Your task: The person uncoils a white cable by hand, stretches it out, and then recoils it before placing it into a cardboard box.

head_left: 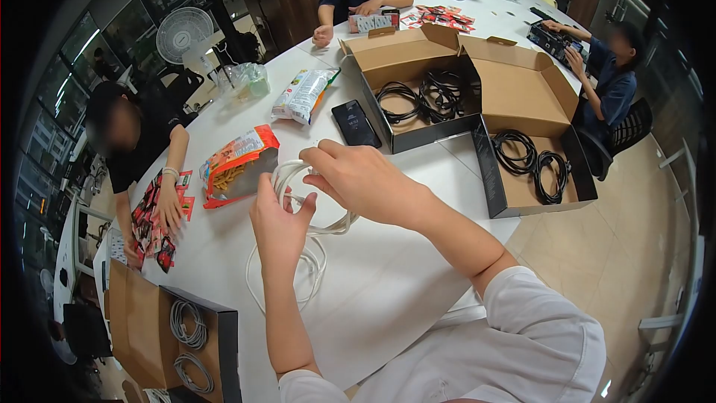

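Both my hands are at a white cable (311, 269), above the white table (388, 269). My left hand (282, 213) is closed around the cable's upper coils, with its thumb raised. From the right, my right hand (365, 179) pinches the same coils near their top. Looser loops of the cable hang or lie below, between my forearms. An open orange snack bag (242, 160) is just left of my left hand. A black phone (356, 125) lies beyond my right hand.
Open boxes hold black cables (514, 151) at the right and grey cables (189, 325) at the lower left. A white snack packet (302, 95) and a clear plastic bag (246, 82) lie farther back. Three people sit around the table, one handling red packets (153, 216).
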{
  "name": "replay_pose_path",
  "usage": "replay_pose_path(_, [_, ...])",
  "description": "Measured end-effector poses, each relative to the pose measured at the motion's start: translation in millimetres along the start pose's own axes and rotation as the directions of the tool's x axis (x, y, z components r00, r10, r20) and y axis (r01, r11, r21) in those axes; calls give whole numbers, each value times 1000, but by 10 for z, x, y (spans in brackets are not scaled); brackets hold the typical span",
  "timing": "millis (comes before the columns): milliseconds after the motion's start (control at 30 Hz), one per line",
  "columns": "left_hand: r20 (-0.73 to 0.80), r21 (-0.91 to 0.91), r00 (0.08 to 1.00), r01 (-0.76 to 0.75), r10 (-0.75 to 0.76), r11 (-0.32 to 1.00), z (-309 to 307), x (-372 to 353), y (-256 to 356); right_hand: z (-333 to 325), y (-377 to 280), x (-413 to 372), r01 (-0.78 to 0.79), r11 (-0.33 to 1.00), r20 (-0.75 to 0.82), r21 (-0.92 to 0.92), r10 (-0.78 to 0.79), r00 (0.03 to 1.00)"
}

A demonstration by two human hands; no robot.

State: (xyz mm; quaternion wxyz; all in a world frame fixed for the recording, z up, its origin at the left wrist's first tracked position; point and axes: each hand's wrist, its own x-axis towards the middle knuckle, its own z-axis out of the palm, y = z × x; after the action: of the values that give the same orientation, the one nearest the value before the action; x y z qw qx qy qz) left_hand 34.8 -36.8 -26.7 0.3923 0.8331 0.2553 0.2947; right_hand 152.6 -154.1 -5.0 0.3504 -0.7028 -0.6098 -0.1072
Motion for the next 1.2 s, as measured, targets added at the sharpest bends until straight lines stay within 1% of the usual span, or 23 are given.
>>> replay_pose_path(33, [-14, -5, 1000, -7, 7, 1000, 16, 3, -15, -3, -6, -3, 2, 1000, 5, -8, -2, 1000])
replay_pose_path(133, [103, -15, 994, 26, -25, 1000, -4, -9, 60, -41, 45, -9, -6, 1000, 14, -23, 6, 1000])
replay_pose_path(233, [185, -23, 982, -30, 33, 999, -14, -13, 21, -61, 97, -14, -15, 999, 26, -38, 16, 1000])
replay_pose_path(333, [313, -132, 949, 2, 40, 991, -55, -5, -119, -72, 135, -19, -18, 999, 42, -47, 20, 999])
replay_pose_path(433, [435, -346, 895, 64, 100, 936, -95, -15, -156, -140, 117, -21, -19, 999, 56, -41, 22, 998])
replay_pose_path(533, [460, -455, 882, 135, 103, 880, -74, -41, -89, -167, 150, -33, -19, 999, 45, -28, 21, 999])
replay_pose_path(633, [455, -418, 886, 128, 86, 900, 8, -29, -131, -177, 139, -33, -35, 996, 52, -78, 39, 998])
replay_pose_path(833, [534, -509, 845, 286, 37, 811, 15, -23, -75, -164, 149, -44, -53, 992, 59, -117, 60, 996])
replay_pose_path(933, [552, -576, 830, 311, 80, 756, 7, -6, -106, -174, 167, -50, -47, 994, 60, -98, 53, 997])
replay_pose_path(1033, [602, -701, 776, 400, 188, 590, -40, -35, -86, -283, 192, -47, -65, 996, 90, -67, 71, 993])
replay_pose_path(1133, [634, -746, 719, 473, 284, 470, -37, -55, -90, -356, 243, -55, -50, 998, 104, 28, 47, 993])
replay_pose_path(1200, [648, -754, 681, 507, 342, 418, -48, -69, -98, -388, 314, -49, -14, 990, 127, 142, -5, 992])
